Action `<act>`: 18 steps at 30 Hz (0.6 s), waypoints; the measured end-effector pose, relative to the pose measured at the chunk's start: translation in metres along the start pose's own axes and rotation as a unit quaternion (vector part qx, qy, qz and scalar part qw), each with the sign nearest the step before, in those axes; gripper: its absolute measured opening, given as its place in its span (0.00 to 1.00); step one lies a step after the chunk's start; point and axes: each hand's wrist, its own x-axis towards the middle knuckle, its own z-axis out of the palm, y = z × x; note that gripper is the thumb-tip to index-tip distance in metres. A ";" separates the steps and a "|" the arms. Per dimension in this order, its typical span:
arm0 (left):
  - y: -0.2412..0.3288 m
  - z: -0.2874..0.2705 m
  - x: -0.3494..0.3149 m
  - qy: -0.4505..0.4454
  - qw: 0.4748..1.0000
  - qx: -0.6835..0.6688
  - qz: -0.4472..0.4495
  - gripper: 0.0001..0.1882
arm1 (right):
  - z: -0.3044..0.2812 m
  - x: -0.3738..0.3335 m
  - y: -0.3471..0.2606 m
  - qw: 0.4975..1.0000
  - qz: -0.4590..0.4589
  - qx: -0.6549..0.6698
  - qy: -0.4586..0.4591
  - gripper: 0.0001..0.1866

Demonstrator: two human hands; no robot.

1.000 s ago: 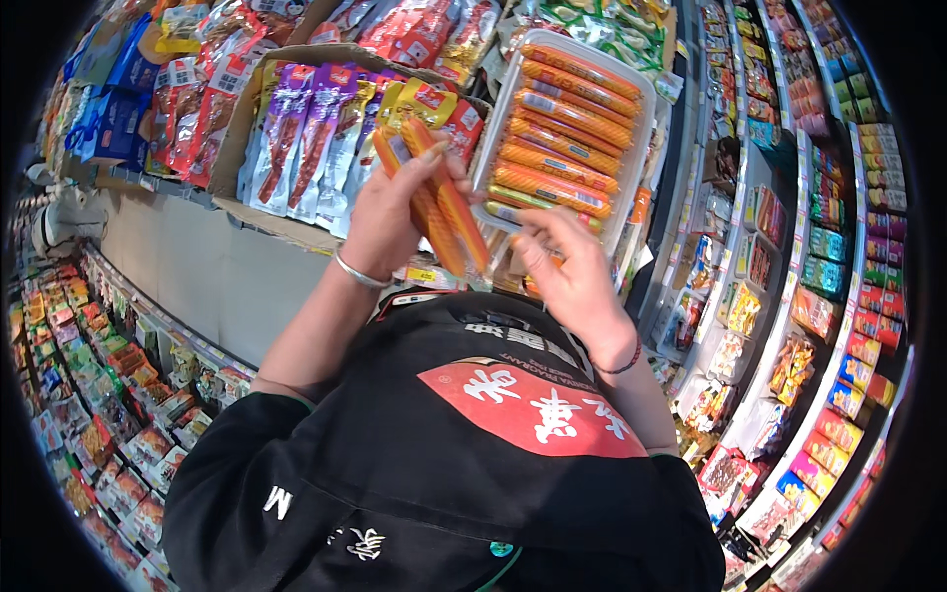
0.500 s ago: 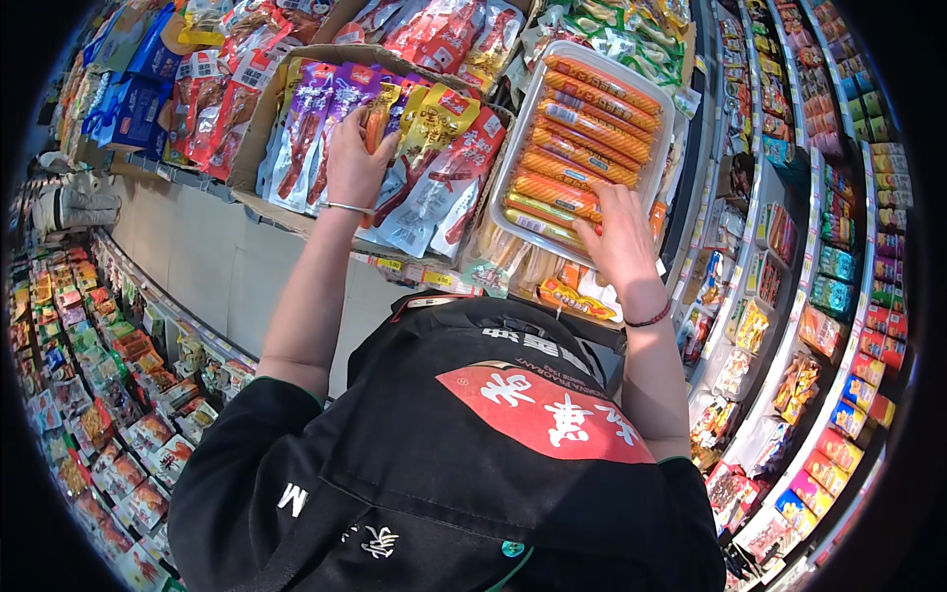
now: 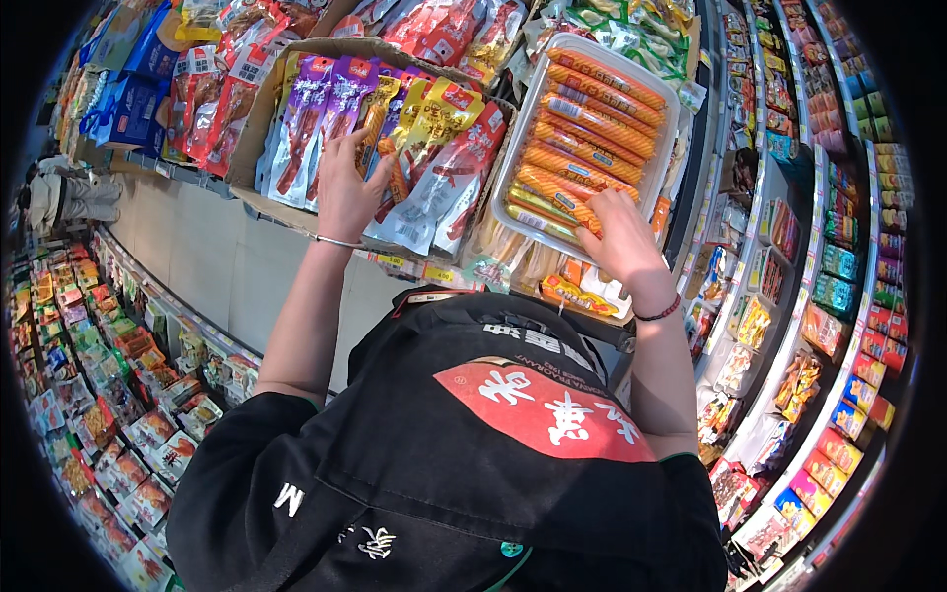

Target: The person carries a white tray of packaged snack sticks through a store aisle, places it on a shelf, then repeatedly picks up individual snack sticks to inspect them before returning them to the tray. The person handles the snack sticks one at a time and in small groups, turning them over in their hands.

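Note:
Orange-wrapped sausages (image 3: 582,148) lie side by side in a clear plastic tub (image 3: 672,148) at the right, with yellow-wrapped ones (image 3: 541,219) at its near end. My right hand (image 3: 631,242) reaches into the tub's near right part, fingers and thumb closed round the end of an orange sausage (image 3: 554,189). My left hand (image 3: 347,192) is over a cardboard box (image 3: 242,163) of upright snack pouches (image 3: 306,109). Its fingers are apart, with nothing visibly gripped. Orange sausages (image 3: 398,180) stand among the pouches beside its thumb; the fingertips partly cover the pouches.
Red snack packs (image 3: 212,109) and blue boxes (image 3: 133,109) stand at the far left. Green packs (image 3: 631,44) lie behind the tub. Stocked shelves (image 3: 809,247) run along the right; packaged goods (image 3: 99,395) fill the lower left. Price tags (image 3: 434,273) line the display's front edge.
My left hand has moved slightly left and nearer, its fingers apart from the orange sausage that was between them. My right hand's fingers have closed on a sausage in the tub.

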 end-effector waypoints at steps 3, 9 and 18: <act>0.015 0.000 -0.010 -0.051 0.994 0.000 -0.095 0.25 | 0.000 0.000 0.000 1.000 0.008 0.011 -0.006 0.17; 0.020 0.015 -0.017 -0.105 0.989 0.054 -0.089 0.21 | -0.009 0.001 0.002 0.997 0.013 0.028 -0.066 0.19; -0.006 0.015 0.020 0.011 0.996 0.082 -0.045 0.21 | -0.010 -0.011 0.012 0.979 0.108 0.158 0.069 0.21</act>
